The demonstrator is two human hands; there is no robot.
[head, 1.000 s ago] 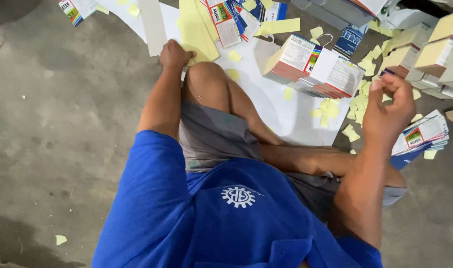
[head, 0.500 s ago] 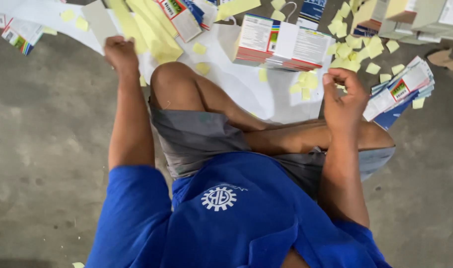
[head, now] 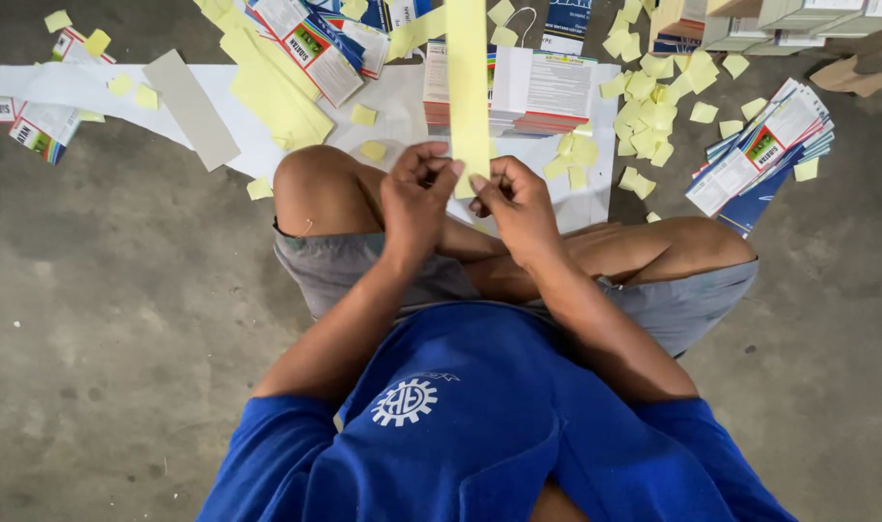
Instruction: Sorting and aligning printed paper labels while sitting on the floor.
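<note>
Above the crossed legs, both hands have been brought together since the earlier frame, when they were spread wide apart at either side. A long yellow paper strip (head: 467,77) is now pinched at its lower end by the left hand (head: 417,198) and the right hand (head: 518,205), fingertips closed tight on it. Behind the strip, a stack of printed paper bags (head: 542,92) lies on white sheeting (head: 402,116), yellow scraps (head: 644,116) scattered beside.

Paper strip (head: 467,87) runs up from between left hand (head: 417,198) & right hand (head: 518,203), both above the crossed legs. Stack of flat cartons (head: 533,92) lies behind the strip on the floor sheet (head: 402,121). Paper scraps (head: 644,106) to its right; further right a fanned pile, prob. leaflets (head: 765,145). Grey card (head: 191,108) far left
</note>
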